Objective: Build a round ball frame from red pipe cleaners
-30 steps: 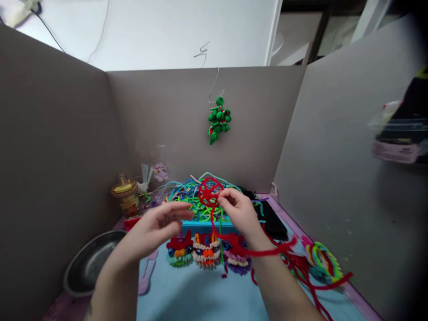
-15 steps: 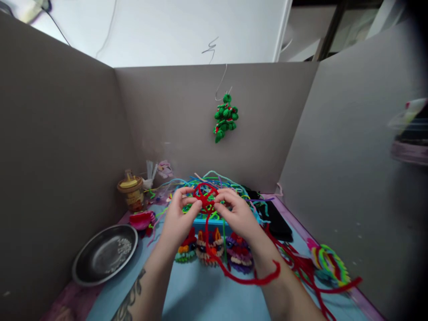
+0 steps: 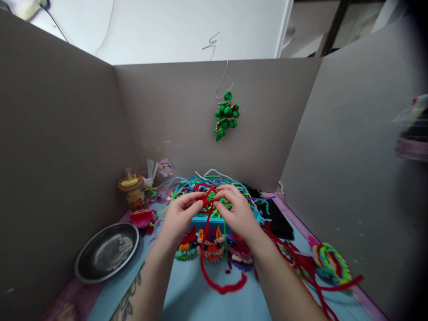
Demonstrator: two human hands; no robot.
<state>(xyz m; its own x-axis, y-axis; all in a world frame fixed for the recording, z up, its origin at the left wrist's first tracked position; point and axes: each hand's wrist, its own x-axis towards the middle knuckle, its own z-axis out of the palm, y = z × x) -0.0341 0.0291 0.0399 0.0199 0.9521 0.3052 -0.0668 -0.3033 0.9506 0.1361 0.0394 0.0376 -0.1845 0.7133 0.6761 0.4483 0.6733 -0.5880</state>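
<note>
Between my two hands is a red pipe cleaner piece bent into open loops, with one long fuzzy tail curving down over the table. My left hand pinches its left side between thumb and fingers. On the right side, my right hand grips it with thumb and fingertips. Just behind the hands stands a blue tray heaped with colourful pipe cleaners. Below the hands, several striped pipe cleaner figures stand in a row in front of the tray.
A metal dish with small pale bits lies at left, near a lidded cup. Loose red pipe cleaners and a coiled multicolour bundle lie right, by a black flat object. A green ornament hangs on the back panel.
The red pipe cleaner's long tail has swung left and lower, its end no longer over my right forearm. My left fingers have shifted over the loops, which now look tilted.
</note>
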